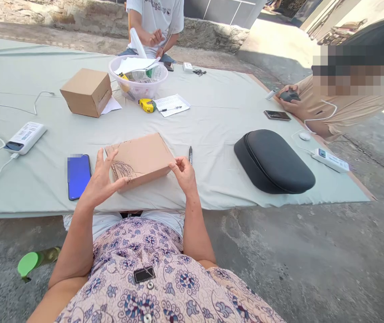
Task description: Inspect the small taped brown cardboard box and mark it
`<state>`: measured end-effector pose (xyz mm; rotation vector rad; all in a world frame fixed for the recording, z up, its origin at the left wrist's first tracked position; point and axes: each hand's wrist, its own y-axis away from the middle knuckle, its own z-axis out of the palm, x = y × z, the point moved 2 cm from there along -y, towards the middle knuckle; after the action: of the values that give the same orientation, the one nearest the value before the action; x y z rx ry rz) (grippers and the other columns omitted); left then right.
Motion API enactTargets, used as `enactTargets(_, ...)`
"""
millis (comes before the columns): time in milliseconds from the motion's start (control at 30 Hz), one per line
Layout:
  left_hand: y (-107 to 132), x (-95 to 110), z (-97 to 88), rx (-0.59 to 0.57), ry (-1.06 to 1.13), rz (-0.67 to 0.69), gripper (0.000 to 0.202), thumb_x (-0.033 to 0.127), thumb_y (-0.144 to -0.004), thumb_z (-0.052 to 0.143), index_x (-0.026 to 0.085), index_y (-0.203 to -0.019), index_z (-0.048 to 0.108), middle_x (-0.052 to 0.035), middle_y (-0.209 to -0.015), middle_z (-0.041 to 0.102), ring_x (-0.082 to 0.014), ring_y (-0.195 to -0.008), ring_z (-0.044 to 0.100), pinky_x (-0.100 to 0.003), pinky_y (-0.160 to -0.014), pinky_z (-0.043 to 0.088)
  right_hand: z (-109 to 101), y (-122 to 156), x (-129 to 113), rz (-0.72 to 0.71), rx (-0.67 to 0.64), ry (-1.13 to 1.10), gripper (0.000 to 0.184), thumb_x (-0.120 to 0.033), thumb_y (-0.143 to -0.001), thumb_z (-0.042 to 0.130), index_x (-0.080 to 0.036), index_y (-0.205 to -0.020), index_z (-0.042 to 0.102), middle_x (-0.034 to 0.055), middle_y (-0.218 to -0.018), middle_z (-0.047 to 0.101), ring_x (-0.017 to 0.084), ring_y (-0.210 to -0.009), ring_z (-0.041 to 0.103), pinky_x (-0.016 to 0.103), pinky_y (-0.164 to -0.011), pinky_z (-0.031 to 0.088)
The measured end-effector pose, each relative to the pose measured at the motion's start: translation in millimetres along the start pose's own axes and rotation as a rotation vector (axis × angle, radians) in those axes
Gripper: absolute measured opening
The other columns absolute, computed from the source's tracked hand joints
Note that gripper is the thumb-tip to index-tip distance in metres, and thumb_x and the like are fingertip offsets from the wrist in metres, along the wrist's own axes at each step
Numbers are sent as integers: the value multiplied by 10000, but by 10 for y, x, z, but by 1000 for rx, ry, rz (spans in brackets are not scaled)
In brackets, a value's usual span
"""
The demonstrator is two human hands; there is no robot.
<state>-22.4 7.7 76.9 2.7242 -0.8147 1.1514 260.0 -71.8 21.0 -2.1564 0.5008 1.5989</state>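
Note:
A flat brown cardboard box (144, 154) with dark pen scribbles on its left part lies in front of me on the cloth-covered table. My left hand (99, 181) is at the box's left end, fingers and thumb spread wide. The right front corner of the box is pinched between the thumb and fingers of my right hand (184, 174). Just beyond that hand lies a black marker pen (191, 154). A phone with a blue screen (79, 176) rests left of my left hand.
A black case (274, 161) sits to the right, a white power bank (25, 138) with cables to the left. Farther back are a second cardboard box (86, 92), a plastic basket (138, 87), a tape measure (147, 105) and a notepad (173, 105). Two people sit around the table.

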Motion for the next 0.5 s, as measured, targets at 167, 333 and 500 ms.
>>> enactTargets(167, -56, -100, -12, 62, 82, -24, 679, 345, -919, 543, 247, -1564, 354, -152, -1640, 356, -352, -1570, 232, -582, -1208, 336, -7, 103, -73, -28, -246, -33, 422, -619, -787, 699, -227, -868, 563, -21, -813, 588, 149, -759, 570, 314, -770, 488)
enactTargets(333, -57, -96, -21, 33, 67, -25, 620, 330, -916, 525, 245, -1524, 435, -139, -1657, 332, -343, -1587, 166, -587, -1213, 332, 10, 103, -55, 57, -312, -176, 820, -546, -741, 766, -239, -1434, 456, 1, -926, 626, 176, -873, 626, 330, -816, 514)
enactTargets(500, 0, -26, -58, 32, 61, 99, 608, 315, -908, 548, 291, -1508, 457, -98, -1704, 221, -327, -1584, 194, -549, -1210, 360, 3, 42, -77, 64, -229, -259, 979, -551, -752, 730, -255, -1580, 299, 2, -917, 613, 172, -802, 600, 329, -767, 541)
